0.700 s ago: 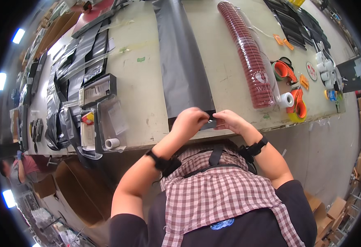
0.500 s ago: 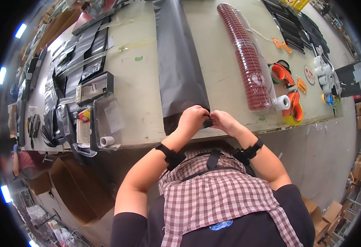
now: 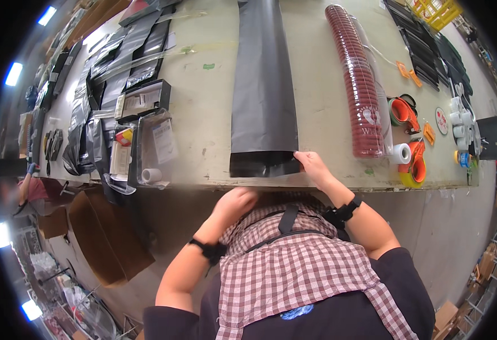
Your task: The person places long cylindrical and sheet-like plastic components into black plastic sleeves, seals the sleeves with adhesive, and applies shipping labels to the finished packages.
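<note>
Left hand (image 3: 236, 205) off the edge, right hand (image 3: 313, 168) on the black sleeve (image 3: 264, 96)

Near the left edge of the worktop (image 3: 203, 127), black plastic bags (image 3: 137, 51) lie heaped. Closer to the near edge come an open black box (image 3: 164, 93) holding pale printed slips, a red and yellow packet (image 3: 125, 136) and a clear bag (image 3: 168, 150) with a white label (image 3: 162, 140); the print on them is too small to make out. The left hand is below the worktop's near edge, fingers curled; whether they hold anything I cannot tell. The black sleeve runs from the far edge almost to the near edge, plain and unprinted on top, its glossy end strip (image 3: 262, 164) facing the person. The right hand's thumb and fingers are pinched on its near right corner. Further right, a wrapped maroon stack (image 3: 357, 85) carries a pale emblem above lettering at its near end. Beyond it, toward the right edge, are 2 orange tape dispensers (image 3: 416, 164), a round white disc (image 3: 441, 120) with red print and a blue and yellow container (image 3: 462, 158).

In the frame 0.5 s earlier, the 2 hands met at the sleeve's near right corner. The left has since dropped away, uncovering the end strip across its width; the right remains at that corner.
</note>
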Motion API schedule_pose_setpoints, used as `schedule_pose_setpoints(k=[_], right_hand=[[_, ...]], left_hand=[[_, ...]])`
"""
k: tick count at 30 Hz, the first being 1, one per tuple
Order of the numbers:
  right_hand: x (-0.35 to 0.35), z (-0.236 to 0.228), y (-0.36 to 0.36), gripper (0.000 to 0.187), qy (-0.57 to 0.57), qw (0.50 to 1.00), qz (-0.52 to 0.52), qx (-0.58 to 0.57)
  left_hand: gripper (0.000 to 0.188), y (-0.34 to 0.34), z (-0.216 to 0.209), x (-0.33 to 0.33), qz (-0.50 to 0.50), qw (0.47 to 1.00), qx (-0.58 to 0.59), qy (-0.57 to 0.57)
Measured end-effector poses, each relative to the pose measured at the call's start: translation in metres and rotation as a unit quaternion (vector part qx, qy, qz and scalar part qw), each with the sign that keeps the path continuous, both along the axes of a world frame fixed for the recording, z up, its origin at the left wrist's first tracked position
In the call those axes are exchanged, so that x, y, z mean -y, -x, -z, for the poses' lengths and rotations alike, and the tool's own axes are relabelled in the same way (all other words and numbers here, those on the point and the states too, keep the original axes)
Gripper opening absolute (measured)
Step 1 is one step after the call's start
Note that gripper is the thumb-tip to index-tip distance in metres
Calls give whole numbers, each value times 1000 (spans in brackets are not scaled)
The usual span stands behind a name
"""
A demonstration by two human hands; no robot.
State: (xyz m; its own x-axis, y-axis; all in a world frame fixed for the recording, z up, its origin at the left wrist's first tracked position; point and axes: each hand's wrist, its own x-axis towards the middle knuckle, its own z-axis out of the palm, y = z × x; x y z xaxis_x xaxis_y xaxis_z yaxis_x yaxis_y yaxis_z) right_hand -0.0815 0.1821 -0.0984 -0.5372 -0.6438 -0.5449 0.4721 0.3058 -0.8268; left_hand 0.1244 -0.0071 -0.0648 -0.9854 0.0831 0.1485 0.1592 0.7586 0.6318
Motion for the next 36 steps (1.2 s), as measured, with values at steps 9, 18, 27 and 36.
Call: schedule_pose_setpoints(k=[9, 18, 27, 36], right_hand=[[-32, -38, 49, 25, -93, 819, -74, -561], [36, -82, 63, 81, -79, 571, -270, -771], [-16, -66, 57, 35, -76, 717, -145, -677], [8, -78, 66, 15, -4, 705, -162, -691]], left_hand=[[27, -151, -30, 91, 29, 655, 744, 131], [41, 46, -111, 124, 189, 823, 493, -209], [45, -331, 102, 83, -190, 694, 695, 5], [34, -183, 27, 48, 125, 622, 717, -291]])
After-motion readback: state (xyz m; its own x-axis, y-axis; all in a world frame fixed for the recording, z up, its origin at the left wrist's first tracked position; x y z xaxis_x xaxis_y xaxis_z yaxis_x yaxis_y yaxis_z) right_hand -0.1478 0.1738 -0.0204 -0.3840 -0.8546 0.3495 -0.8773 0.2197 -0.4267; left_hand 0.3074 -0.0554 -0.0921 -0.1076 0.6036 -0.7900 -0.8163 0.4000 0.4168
